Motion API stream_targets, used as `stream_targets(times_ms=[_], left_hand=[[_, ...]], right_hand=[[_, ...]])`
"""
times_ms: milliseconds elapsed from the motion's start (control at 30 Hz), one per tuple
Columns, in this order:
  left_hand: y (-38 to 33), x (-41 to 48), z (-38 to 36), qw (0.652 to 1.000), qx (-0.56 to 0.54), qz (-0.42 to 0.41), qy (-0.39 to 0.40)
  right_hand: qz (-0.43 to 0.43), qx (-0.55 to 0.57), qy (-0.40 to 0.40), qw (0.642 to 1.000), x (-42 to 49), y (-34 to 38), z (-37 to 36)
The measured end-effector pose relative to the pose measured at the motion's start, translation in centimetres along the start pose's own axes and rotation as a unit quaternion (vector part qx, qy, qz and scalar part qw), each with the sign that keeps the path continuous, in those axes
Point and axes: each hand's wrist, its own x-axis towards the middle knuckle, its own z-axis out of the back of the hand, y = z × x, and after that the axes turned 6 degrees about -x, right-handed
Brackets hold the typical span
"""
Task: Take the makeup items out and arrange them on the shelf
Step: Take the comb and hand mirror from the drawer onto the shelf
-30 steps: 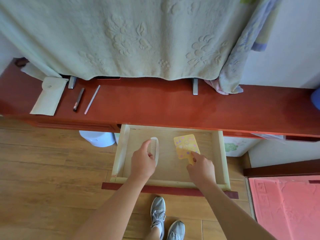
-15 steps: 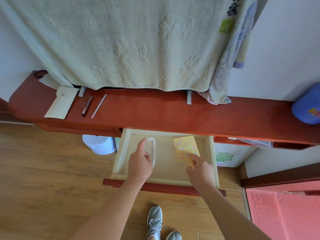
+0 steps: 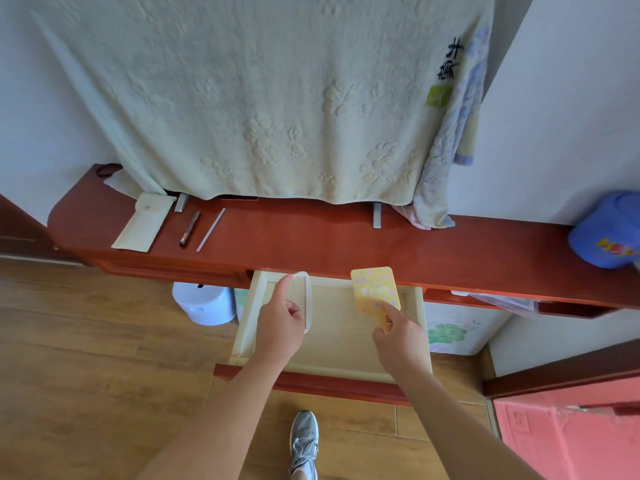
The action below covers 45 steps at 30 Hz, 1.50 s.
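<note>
Comb [image 3: 305,298] pinched in the left hand [image 3: 280,330], yellow mirror [image 3: 374,289] in the right hand [image 3: 401,344], both over the drawer [image 3: 244,323], seemingly due next on the shelf [image 3: 311,237] just beyond.

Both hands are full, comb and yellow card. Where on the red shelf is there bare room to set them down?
The shelf is bare along its middle, between the thin stick and the blue cap. Its left end is crowded: pouch, pen and stick lie side by side.

One head-worn camera gave the only view. It looked forward and steeply down from close above the open drawer [image 3: 337,344]; the red shelf [image 3: 311,237] crossed the frame just beyond the drawer, the hanging towel [image 3: 259,98] farther beyond the drawer, wooden floor [image 3: 86,341] left of the drawer.
</note>
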Motion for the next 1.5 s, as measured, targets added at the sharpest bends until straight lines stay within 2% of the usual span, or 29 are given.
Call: stream_targets(times_ms=[267, 500, 867, 1500], left_hand=[[-0.5, 4.6, 0.6, 1.0, -0.006, 0.007, 0.011], [-1.6, 11.8, -0.2, 0.999, -0.004, -0.019, 0.033], [0.0, 20.0, -2.3, 0.996, -0.004, -0.022, 0.086], [1.2, 24.8, -4.4, 0.989, 0.024, 0.005, 0.145]], right_hand=[[-0.007, -0.008, -0.003, 1.0, 3.9, 1.9, 0.1], [-0.007, -0.003, -0.02, 1.0, 10.1, 4.5, -0.5], [-0.044, -0.011, -0.005, 0.999, 16.8, 6.4, -2.8], [-0.09, -0.049, 0.008, 0.995, 20.8, 8.0, -5.4]])
